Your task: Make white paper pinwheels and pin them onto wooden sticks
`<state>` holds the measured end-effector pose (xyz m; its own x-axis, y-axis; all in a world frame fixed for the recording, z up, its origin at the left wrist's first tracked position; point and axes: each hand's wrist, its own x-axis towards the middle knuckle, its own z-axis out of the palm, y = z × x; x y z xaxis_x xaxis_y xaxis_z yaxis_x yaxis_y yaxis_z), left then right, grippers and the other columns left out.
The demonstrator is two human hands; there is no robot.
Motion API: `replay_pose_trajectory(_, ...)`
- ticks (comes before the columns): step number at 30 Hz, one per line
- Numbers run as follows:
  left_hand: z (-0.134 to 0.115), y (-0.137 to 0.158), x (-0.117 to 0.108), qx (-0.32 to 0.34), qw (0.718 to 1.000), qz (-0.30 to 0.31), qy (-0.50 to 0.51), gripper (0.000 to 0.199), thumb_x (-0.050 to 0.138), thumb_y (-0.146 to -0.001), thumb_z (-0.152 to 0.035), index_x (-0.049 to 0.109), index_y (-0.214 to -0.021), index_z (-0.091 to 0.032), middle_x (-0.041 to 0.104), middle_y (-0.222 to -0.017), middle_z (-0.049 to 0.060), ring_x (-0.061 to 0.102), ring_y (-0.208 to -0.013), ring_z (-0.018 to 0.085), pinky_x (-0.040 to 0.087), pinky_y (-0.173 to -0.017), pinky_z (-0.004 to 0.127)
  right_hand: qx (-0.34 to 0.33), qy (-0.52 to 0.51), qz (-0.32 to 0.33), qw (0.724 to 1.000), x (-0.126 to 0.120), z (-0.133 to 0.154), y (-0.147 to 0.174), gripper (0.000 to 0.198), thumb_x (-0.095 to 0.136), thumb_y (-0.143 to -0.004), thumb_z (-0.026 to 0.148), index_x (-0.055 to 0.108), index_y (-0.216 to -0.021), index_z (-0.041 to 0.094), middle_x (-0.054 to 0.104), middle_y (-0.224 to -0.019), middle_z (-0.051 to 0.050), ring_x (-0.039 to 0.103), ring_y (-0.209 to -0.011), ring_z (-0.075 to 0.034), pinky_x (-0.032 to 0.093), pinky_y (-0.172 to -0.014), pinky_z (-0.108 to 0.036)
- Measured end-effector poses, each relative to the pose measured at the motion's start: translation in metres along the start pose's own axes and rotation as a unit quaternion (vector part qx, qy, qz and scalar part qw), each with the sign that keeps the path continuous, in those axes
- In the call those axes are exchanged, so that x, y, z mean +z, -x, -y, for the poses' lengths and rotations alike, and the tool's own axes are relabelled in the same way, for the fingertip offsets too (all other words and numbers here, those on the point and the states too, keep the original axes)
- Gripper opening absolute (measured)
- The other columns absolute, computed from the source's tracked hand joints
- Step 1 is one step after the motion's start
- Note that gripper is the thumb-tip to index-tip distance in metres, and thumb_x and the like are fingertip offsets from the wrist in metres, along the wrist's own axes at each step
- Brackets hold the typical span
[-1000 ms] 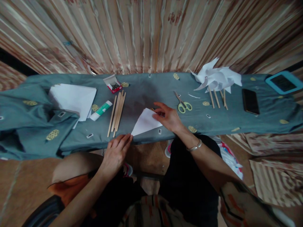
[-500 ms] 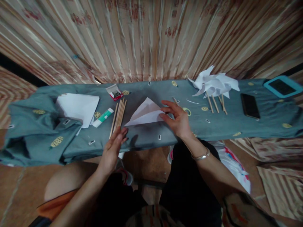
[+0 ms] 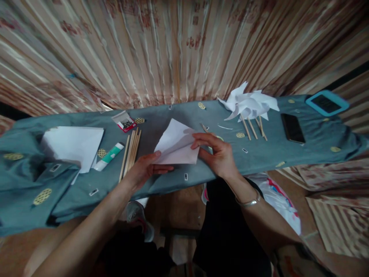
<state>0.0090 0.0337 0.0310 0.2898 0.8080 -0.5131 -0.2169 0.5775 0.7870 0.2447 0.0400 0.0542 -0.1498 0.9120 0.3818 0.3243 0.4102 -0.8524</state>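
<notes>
A creased white sheet of paper (image 3: pixel 177 142) is held up over the middle of the cloth-covered table. My left hand (image 3: pixel 148 165) grips its lower left corner, thumb on top and fingers underneath. At the right edge, my right hand (image 3: pixel 216 152) pinches the paper between thumb and fingers. Several wooden sticks (image 3: pixel 132 150) lie just beyond my left hand. Partly hidden behind my right hand are scissors (image 3: pixel 204 127) with a yellow-green handle.
To the left are a stack of white paper (image 3: pixel 77 144), a green and white glue stick (image 3: pixel 109 156) and a small red box of pins (image 3: pixel 125 122). Paper pinwheels (image 3: pixel 250 102) on sticks, a black phone (image 3: pixel 292 128) and a blue-framed tablet (image 3: pixel 327 103) lie to the right.
My left hand has come up from beside the sticks and taken the paper's left corner. The paper, folded to a triangle before, is now opened wider. The view has shifted slightly.
</notes>
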Motion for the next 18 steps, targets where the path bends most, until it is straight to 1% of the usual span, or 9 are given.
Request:
replay_pose_trajectory(2,0.001,-0.003,0.002,0.031,0.998,-0.050,-0.021,0.027,0.076,-0.075,-0.040,0.069,-0.079,-0.014,0.076,-0.085,0.010,0.074,-0.073,0.024,0.061,-0.073,0.036,0.005,0.020,-0.002,1.000,-0.004,-0.001,0.000,0.030,0.059,-0.083,0.015,0.069,-0.109,0.027,0.076,-0.092,0.000,0.063,-0.115,-0.020,0.043,-0.111,-0.043)
replay_pose_trajectory(3,0.001,-0.005,0.003,0.057,0.995,-0.074,-0.034,0.028,0.077,-0.073,-0.043,0.069,-0.075,-0.015,0.075,-0.084,0.009,0.074,-0.073,0.024,0.061,-0.075,0.038,0.014,0.024,-0.015,1.000,-0.006,-0.004,0.000,0.030,0.061,-0.083,0.017,0.068,-0.110,0.028,0.075,-0.102,-0.001,0.060,-0.121,-0.020,0.040,-0.114,-0.043)
replay_pose_trajectory(5,0.000,-0.007,0.004,0.121,0.983,-0.117,-0.075,0.034,0.077,-0.070,-0.050,0.070,-0.074,-0.017,0.075,-0.083,0.008,0.073,-0.079,0.025,0.060,-0.080,0.041,0.055,-0.001,-0.070,0.996,-0.009,-0.011,-0.002,0.036,0.065,-0.083,0.024,0.064,-0.118,0.028,0.068,-0.125,-0.004,0.055,-0.129,-0.021,0.038,-0.116,-0.044)
replay_pose_trajectory(7,-0.004,-0.008,0.005,0.192,0.958,-0.156,-0.143,0.037,0.074,-0.070,-0.054,0.073,-0.080,-0.018,0.076,-0.082,0.007,0.072,-0.081,0.025,0.058,-0.079,0.040,0.132,-0.081,-0.126,0.980,-0.009,-0.020,-0.005,0.045,0.065,-0.084,0.037,0.057,-0.127,0.027,0.063,-0.136,-0.008,0.057,-0.129,-0.023,0.044,-0.111,-0.044)
replay_pose_trajectory(9,-0.009,-0.009,0.005,0.241,0.924,-0.185,-0.233,0.032,0.069,-0.074,-0.050,0.074,-0.081,-0.020,0.073,-0.074,0.003,0.068,-0.073,0.023,0.055,-0.068,0.035,0.217,-0.190,-0.128,0.949,-0.006,-0.026,-0.008,0.051,0.059,-0.086,0.054,0.054,-0.128,0.024,0.065,-0.131,-0.011,0.062,-0.122,-0.025,0.052,-0.101,-0.044)
replay_pose_trajectory(11,-0.015,-0.008,0.006,0.270,0.884,-0.206,-0.320,0.023,0.065,-0.077,-0.043,0.074,-0.074,-0.021,0.067,-0.061,0.000,0.062,-0.062,0.019,0.047,-0.057,0.029,0.274,-0.275,-0.086,0.918,0.000,-0.026,-0.010,0.059,0.054,-0.084,0.066,0.056,-0.124,0.023,0.070,-0.122,-0.013,0.068,-0.113,-0.027,0.058,-0.092,-0.043)
replay_pose_trajectory(12,-0.018,-0.007,0.006,0.280,0.866,-0.213,-0.354,0.021,0.063,-0.077,-0.040,0.072,-0.069,-0.021,0.063,-0.056,-0.001,0.059,-0.058,0.018,0.044,-0.054,0.028,0.286,-0.299,-0.063,0.908,0.004,-0.025,-0.010,0.062,0.055,-0.081,0.069,0.056,-0.122,0.023,0.072,-0.118,-0.012,0.070,-0.108,-0.027,0.059,-0.088,-0.042)
replay_pose_trajectory(15,-0.022,-0.006,0.009,0.305,0.832,-0.221,-0.409,0.019,0.060,-0.077,-0.034,0.072,-0.069,-0.021,0.062,-0.056,-0.001,0.059,-0.059,0.018,0.044,-0.057,0.027,0.286,-0.304,-0.022,0.908,0.018,-0.021,-0.010,0.062,0.071,-0.071,0.064,0.058,-0.117,0.025,0.075,-0.108,-0.007,0.072,-0.098,-0.026,0.062,-0.083,-0.041)
replay_pose_trajectory(18,-0.022,-0.007,0.011,0.314,0.818,-0.221,-0.428,0.021,0.059,-0.078,-0.034,0.075,-0.080,-0.020,0.067,-0.063,0.000,0.061,-0.063,0.019,0.046,-0.061,0.027,0.281,-0.277,-0.029,0.919,0.032,-0.023,-0.011,0.056,0.080,-0.065,0.054,0.059,-0.108,0.024,0.075,-0.102,-0.005,0.072,-0.091,-0.025,0.062,-0.083,-0.043)
